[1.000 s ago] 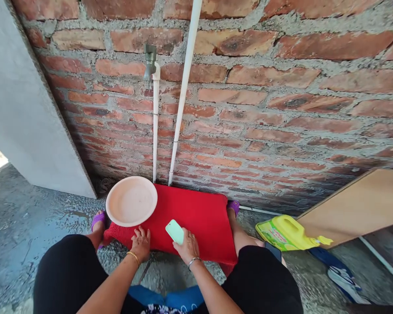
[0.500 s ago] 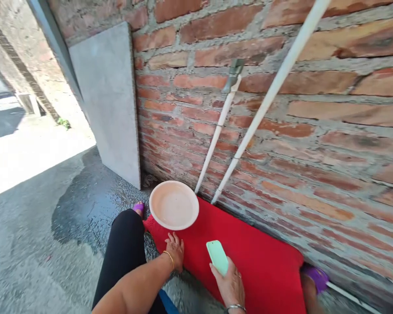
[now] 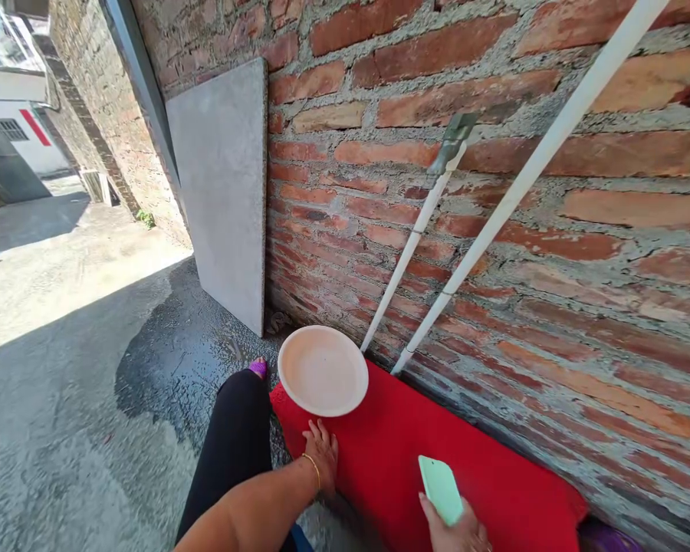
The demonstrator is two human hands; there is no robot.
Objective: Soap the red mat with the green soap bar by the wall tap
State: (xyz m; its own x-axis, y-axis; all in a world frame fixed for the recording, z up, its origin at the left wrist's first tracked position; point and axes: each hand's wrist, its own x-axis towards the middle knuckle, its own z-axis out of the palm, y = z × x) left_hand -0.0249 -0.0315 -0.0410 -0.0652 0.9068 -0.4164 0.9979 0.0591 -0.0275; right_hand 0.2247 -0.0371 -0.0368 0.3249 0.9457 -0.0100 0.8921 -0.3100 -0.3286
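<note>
My left hand lies with its fingers spread on a red mat, just in front of a pale pink basin. A yellow bangle circles that wrist. In my right hand is a mint-green scrub brush with a flat back and a small hole near its tip; its underside is hidden. The brush is over the right part of the mat. The basin rests on the mat's far left end, and its inside looks pale.
A brick wall rises right behind the mat, with two white pipes slanting up it. A grey slab leans at the left. Wet concrete lies beside my black-clad leg, with a purple sandal beyond.
My right hand has moved the brush rightward and closer to me over the mat. My left hand keeps its place by the basin. The view has shifted slightly left.
</note>
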